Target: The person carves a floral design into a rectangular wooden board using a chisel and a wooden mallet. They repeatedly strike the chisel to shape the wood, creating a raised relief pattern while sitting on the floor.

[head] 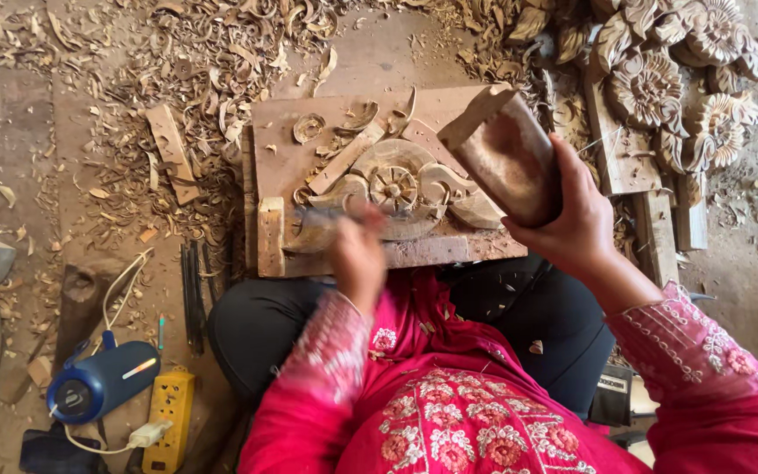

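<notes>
A half-carved wooden ornament (394, 187) with a small flower in an arch lies on a flat work board (282, 154) in front of my knees. My right hand (572, 219) grips a worn, blocky wooden mallet (506, 154), raised above the board's right side. My left hand (357, 254) is blurred at the carving's lower left edge, closed around a thin tool that I cannot make out clearly.
Wood shavings (203, 61) cover the floor behind and left of the board. Finished carved flower pieces (677, 88) are stacked at the upper right. Dark chisels (193, 294), a blue cylindrical speaker (103, 382) and a yellow power strip (170, 408) lie at the lower left.
</notes>
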